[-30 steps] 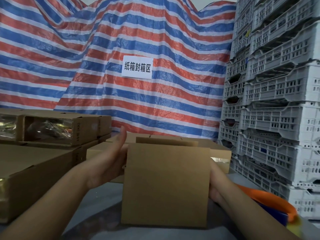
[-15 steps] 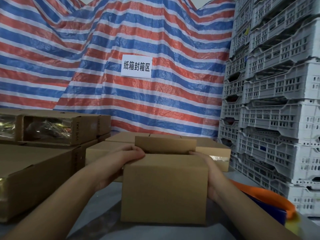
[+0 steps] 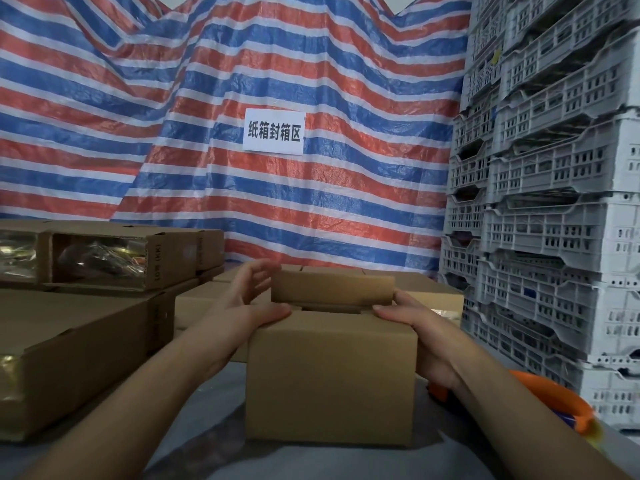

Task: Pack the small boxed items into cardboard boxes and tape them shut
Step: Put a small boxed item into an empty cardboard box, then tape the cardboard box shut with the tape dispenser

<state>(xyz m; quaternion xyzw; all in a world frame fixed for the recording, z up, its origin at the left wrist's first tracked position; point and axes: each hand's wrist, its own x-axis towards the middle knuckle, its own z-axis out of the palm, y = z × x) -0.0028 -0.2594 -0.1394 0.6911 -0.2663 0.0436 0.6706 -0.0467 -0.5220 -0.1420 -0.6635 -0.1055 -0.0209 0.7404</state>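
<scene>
A small brown cardboard box (image 3: pixel 330 382) stands on the grey table in front of me. Its near flap is folded down and its far flap (image 3: pixel 332 289) still stands upright. My left hand (image 3: pixel 249 303) holds the box's top left corner, thumb pressing on the folded near flap, fingers reaching beside the far flap. On the top right corner my right hand (image 3: pixel 412 327) does the same, thumb on the near flap, fingers wrapped round the right side. What is inside the box is hidden.
Long cardboard boxes (image 3: pixel 69 355) with clear windows are stacked at the left. More brown boxes (image 3: pixel 440 299) lie behind the small one. Grey plastic crates (image 3: pixel 554 220) tower at the right. An orange and blue object (image 3: pixel 554 403) lies at the near right. A striped tarp hangs behind.
The tall near flap has been folded down onto the box. Both hands moved from the box's sides up to its top corners, and the left fingers have spread toward the far flap.
</scene>
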